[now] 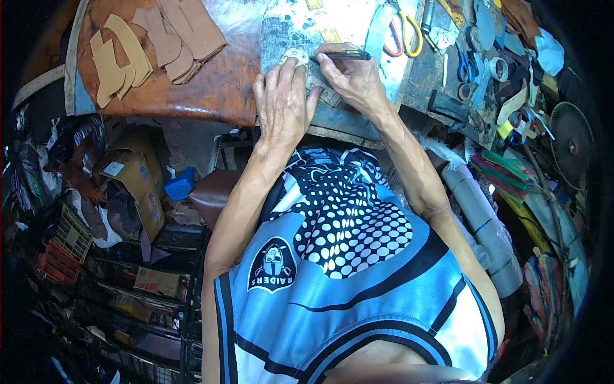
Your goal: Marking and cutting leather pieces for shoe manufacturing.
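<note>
the left hand [283,96] lies flat, fingers spread, pinning a pale template [295,57] onto a dark piece of leather [329,96] on the grey cutting slab [288,29] at the table's edge. the right hand [352,77] pinches a dark pen-like tool [342,56], tip at the template's rim. looks like tracing the outline; the next stroke needs the template held dead still.

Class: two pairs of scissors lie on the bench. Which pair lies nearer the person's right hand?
The yellow-handled scissors, just beyond the right hand. The blue-handled scissors lie farther right among the clutter.
</note>
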A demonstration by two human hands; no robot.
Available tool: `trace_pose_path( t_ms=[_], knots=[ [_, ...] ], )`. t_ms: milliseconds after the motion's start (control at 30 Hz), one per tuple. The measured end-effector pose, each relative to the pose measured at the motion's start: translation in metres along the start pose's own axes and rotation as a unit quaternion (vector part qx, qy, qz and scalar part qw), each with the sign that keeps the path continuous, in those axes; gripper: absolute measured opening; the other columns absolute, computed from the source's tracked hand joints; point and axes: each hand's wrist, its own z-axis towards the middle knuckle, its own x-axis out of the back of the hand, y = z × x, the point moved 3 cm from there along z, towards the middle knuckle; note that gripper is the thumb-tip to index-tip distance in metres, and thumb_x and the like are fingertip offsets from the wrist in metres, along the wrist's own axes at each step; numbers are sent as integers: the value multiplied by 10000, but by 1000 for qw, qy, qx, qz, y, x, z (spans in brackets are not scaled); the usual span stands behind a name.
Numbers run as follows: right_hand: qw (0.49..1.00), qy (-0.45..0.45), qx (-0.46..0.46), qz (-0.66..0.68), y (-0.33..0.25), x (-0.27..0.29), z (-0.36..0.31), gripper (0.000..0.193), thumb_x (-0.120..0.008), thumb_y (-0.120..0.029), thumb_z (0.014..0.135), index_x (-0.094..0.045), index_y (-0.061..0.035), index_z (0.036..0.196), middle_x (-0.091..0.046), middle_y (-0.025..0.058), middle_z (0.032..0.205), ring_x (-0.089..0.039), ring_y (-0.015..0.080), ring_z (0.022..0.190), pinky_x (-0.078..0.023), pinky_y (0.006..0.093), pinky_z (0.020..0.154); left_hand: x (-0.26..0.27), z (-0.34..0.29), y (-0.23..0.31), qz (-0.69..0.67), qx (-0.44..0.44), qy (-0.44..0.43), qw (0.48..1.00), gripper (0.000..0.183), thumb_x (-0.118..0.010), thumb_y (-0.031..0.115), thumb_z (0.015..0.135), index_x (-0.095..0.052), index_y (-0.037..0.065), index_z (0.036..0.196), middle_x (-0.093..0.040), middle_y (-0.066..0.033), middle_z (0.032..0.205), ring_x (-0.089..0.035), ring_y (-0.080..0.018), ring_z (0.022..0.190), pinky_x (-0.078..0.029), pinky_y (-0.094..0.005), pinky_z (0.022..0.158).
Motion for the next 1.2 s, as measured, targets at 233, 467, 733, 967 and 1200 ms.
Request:
trace_pose_path(
  t_ms=[233,467,733,967,1200],
  knots=[
    [987,23,136,-86,-7,-1,-14,210,-658,-179,880,-699,0,982,-698,148,873,-682,252,739,-552,351,678,2,0,1,3,0,4,1000,465,-790,167,733,-638,-27,1128,-592,-158,1235,-544,-318,1126,-383,-459,962],
    [1000,-10,-12,6,-11,-1,-9,206,-645,-177,899,-691,8,976,-695,131,904,-673,239,827,-545,339,716,3,1,1,-11,4,5,1000,467,-789,146,725,-637,-22,1134,-590,-159,1245,-544,-317,1134,-377,-458,974],
    [1000,-26,-12,-5,2,-1,-2,233,-629,-193,919,-676,14,1015,-699,158,902,-685,229,745,-556,330,658,1,1,0,-4,0,8,1000,466,-790,148,727,-636,-23,1132,-594,-164,1237,-543,-318,1138,-376,-458,973],
    [1000,-13,18,-18,-9,-3,-11,210,-644,-180,905,-689,14,972,-703,154,844,-686,217,720,-557,330,649,0,-1,-1,11,-12,10,1000,456,-776,179,749,-622,-17,1132,-570,-145,1219,-524,-289,1120,-363,-453,953],
    [998,26,48,-5,-5,-3,-11,203,-639,-177,911,-681,-9,1018,-694,129,754,-657,203,655,-533,342,596,0,-1,0,-3,3,4,1000,475,-792,172,737,-634,-34,1134,-588,-166,1238,-539,-320,1137,-373,-464,975]
  ],
)
